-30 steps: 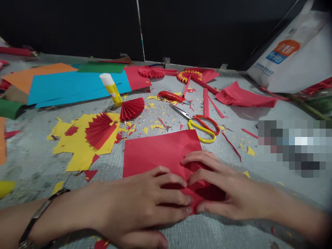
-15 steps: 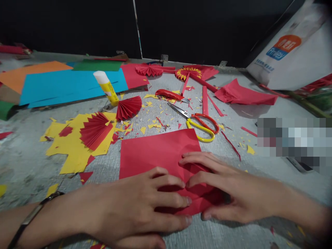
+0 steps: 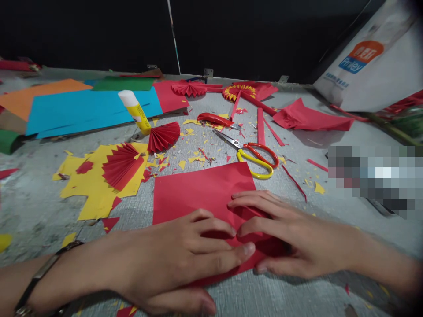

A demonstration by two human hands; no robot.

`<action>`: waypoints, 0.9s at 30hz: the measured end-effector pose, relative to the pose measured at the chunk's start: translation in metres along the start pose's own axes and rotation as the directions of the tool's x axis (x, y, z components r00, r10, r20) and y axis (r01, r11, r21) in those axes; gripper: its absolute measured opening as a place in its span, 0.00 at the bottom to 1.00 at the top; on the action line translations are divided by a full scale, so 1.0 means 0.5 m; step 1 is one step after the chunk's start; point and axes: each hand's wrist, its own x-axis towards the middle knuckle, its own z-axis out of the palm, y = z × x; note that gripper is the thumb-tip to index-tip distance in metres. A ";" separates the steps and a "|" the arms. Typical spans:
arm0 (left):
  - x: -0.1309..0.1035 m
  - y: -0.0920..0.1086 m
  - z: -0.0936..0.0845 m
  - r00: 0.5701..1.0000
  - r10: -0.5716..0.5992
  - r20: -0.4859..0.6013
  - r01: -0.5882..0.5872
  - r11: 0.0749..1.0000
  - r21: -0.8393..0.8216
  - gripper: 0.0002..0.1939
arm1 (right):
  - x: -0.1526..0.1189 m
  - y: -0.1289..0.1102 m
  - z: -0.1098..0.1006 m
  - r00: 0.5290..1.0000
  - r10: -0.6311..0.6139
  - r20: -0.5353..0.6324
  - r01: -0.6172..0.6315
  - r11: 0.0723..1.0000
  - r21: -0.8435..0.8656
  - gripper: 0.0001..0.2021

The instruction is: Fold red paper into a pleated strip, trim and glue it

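Observation:
A sheet of red paper point(image 3: 198, 191) lies on the table before me, its near part under my hands. My left hand point(image 3: 185, 255) rests across the near left of the sheet, fingers stretched and apart, the index fingertip pressing near the lower edge. A dark bracelet circles that wrist. My right hand point(image 3: 284, 233) touches the sheet's right side with its fingers spread and bent; the thumb is down by the near right corner. Scissors point(image 3: 254, 156) with one red and one yellow handle lie just beyond the paper. Part of the sheet under both hands is hidden.
Pleated red fans point(image 3: 163, 136) lie near a glue stick point(image 3: 136, 112) and a cut yellow sheet point(image 3: 94, 200). Further back are blue paper point(image 3: 89, 110), a red-handled cutter point(image 3: 216, 119) and a white bag point(image 3: 380, 70). Scraps are strewn around.
My left index finger has moved forward and to the right along the paper, its tip now nearer my right hand. The right hand stays almost still; the view has shifted slightly.

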 end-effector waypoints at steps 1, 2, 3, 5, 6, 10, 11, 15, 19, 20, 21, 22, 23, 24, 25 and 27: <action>0.000 -0.001 -0.001 1.000 -0.005 -0.001 0.005 1.000 -0.007 0.36 | 0.000 0.000 0.001 1.000 0.002 0.001 -0.002 1.000 -0.001 0.20; 0.000 -0.001 -0.002 1.000 -0.012 -0.001 0.012 1.000 -0.019 0.37 | -0.001 0.000 0.001 1.000 0.003 0.003 -0.003 1.000 -0.001 0.20; 0.001 -0.002 -0.003 1.000 -0.019 -0.005 0.019 0.999 -0.035 0.37 | -0.001 0.001 0.002 1.000 0.006 0.005 -0.006 1.000 0.000 0.20; 0.001 -0.002 -0.005 0.999 -0.035 -0.031 0.032 0.996 -0.080 0.36 | -0.002 0.001 0.003 1.000 0.016 0.006 -0.016 1.000 0.008 0.20; 0.001 -0.002 -0.007 0.998 -0.043 -0.042 0.039 0.994 -0.106 0.35 | -0.003 0.001 0.004 1.000 0.021 0.004 -0.021 1.000 0.013 0.20; 0.001 0.001 -0.010 0.996 -0.069 -0.056 0.059 0.984 -0.166 0.30 | -0.004 0.001 0.004 1.000 0.028 0.007 -0.028 1.000 0.008 0.20; 0.001 0.002 -0.011 0.996 -0.074 -0.053 0.064 0.984 -0.167 0.30 | -0.004 0.001 0.004 1.000 0.025 0.007 -0.026 1.000 0.001 0.19; 0.004 0.006 -0.011 0.996 -0.085 -0.042 0.076 0.983 -0.167 0.28 | -0.003 -0.001 0.003 1.000 0.025 0.000 -0.025 1.000 -0.012 0.19; 0.004 0.002 -0.009 0.996 -0.074 -0.039 0.066 0.982 -0.179 0.24 | -0.002 -0.001 0.003 1.000 0.021 -0.003 -0.021 1.000 0.000 0.19; 0.003 0.000 -0.008 0.997 -0.064 -0.037 0.057 0.983 -0.177 0.22 | -0.003 -0.001 0.003 1.000 0.021 0.002 -0.021 1.000 -0.002 0.20; 0.002 -0.002 -0.007 0.998 -0.056 -0.029 0.050 0.984 -0.173 0.21 | -0.003 0.000 0.004 1.000 0.022 0.007 -0.022 1.000 -0.005 0.20; 0.001 -0.003 -0.006 0.999 -0.050 -0.019 0.046 0.984 -0.172 0.21 | -0.003 0.000 0.004 1.000 0.022 0.009 -0.022 1.000 -0.007 0.20; 0.000 -0.004 -0.006 0.999 -0.046 -0.016 0.043 0.984 -0.175 0.21 | -0.003 0.001 0.004 1.000 0.020 0.008 -0.020 1.000 -0.009 0.19; 0.000 -0.004 -0.006 0.999 -0.044 -0.017 0.040 0.983 -0.182 0.22 | -0.003 0.001 0.004 1.000 0.018 0.007 -0.018 1.000 -0.009 0.19; 0.001 -0.003 -0.006 0.999 -0.047 -0.024 0.042 0.980 -0.192 0.22 | -0.003 0.001 0.004 1.000 0.017 0.006 -0.017 1.000 -0.010 0.19; 0.006 0.003 -0.007 0.993 -0.068 -0.099 0.043 0.970 -0.239 0.22 | -0.003 0.000 0.003 1.000 0.021 0.013 -0.021 1.000 -0.016 0.19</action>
